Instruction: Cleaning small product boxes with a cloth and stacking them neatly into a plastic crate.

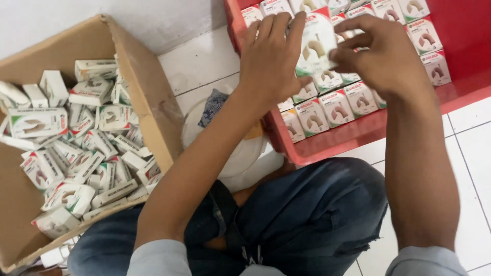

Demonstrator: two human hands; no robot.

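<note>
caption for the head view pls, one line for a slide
Both hands hold a small white box over a red tray of boxes.

A small white box (317, 43) with green and red trim is held up at twelve o'clock. Matching boxes stand in neat rows (335, 105) beneath it, while more lie jumbled (87, 148) at nine o'clock.

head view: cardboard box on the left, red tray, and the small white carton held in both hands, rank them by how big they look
1. cardboard box, largest, though cut off by the frame.
2. red tray, also cut off at the top; it may be close to the box in true size.
3. small white carton, held between left hand and right hand, clearly smallest.
</note>
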